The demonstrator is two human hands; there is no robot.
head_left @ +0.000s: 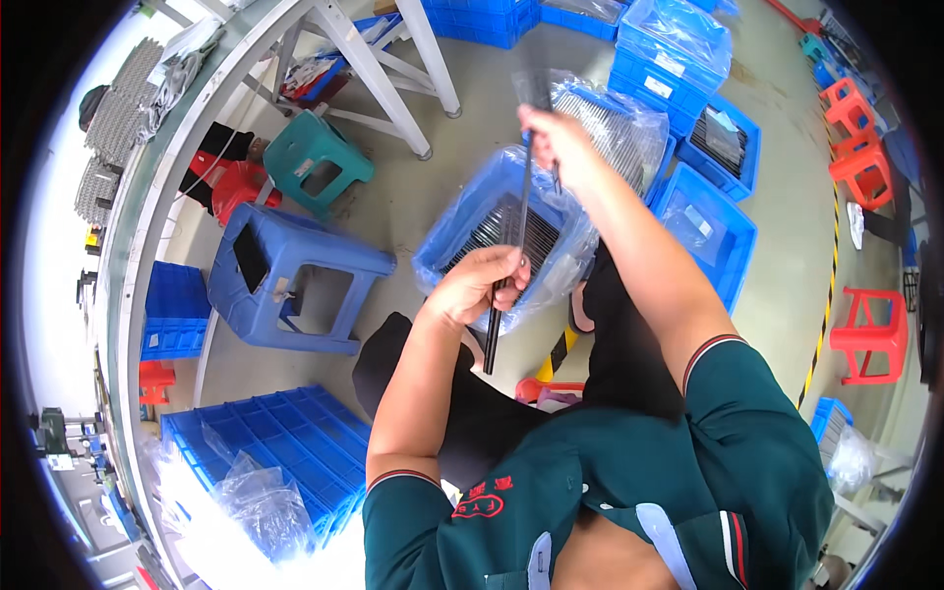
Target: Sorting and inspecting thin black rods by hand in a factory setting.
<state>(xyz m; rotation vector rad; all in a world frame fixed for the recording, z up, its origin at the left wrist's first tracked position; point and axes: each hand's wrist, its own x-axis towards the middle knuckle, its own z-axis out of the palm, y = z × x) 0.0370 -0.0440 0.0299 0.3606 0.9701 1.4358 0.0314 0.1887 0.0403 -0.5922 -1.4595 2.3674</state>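
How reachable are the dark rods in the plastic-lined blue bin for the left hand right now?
Probably yes: the rods lie in an open-topped bin close to the left hand, though its grip on a long piece may hinder grasping.

A lettered red emblem [479, 505] stands at six o'clock on the dark green shirt [610, 472], while white labels [669, 64] toward one o'clock on stacked blue crates [680, 103] are too small to read.

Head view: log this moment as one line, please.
Left hand: closed around dark slender rod | Right hand: raised, holding dark blurred piece | Below: blue crate, clear plastic liner, dark rods inside
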